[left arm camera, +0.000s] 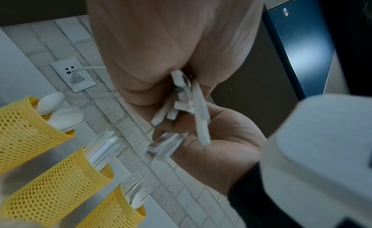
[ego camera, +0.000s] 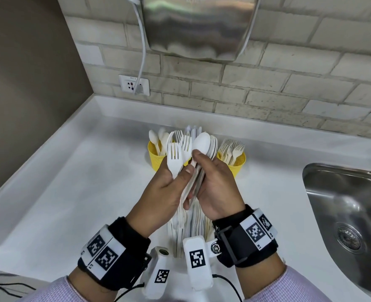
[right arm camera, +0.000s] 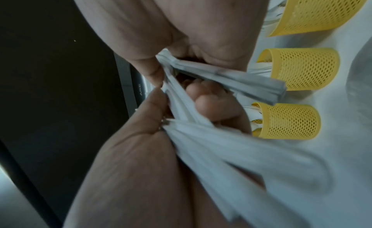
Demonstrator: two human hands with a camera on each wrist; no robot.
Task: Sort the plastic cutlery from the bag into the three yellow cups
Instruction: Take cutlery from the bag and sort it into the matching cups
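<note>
Both hands hold white plastic cutlery up over the counter, in front of the yellow cups. My left hand (ego camera: 175, 177) grips a few forks (ego camera: 174, 158) by the handles, thumb on top. My right hand (ego camera: 204, 168) curls round a stack of spoons (ego camera: 202, 142). In the left wrist view the handle ends (left arm camera: 199, 112) stick out between the two palms. The left cup (ego camera: 156, 155) holds spoons and the right cup (ego camera: 236, 164) holds forks. The middle cup (left arm camera: 60, 183) holds knives and is mostly hidden behind my hands in the head view. More cutlery (ego camera: 191, 225) lies on the counter beneath my wrists.
A steel sink (ego camera: 343, 214) is set into the white counter (ego camera: 82, 182) at the right. On the brick wall behind are a socket (ego camera: 134, 85) with a plugged-in cord and a steel hand dryer (ego camera: 197, 27). The counter has a raised edge at the left.
</note>
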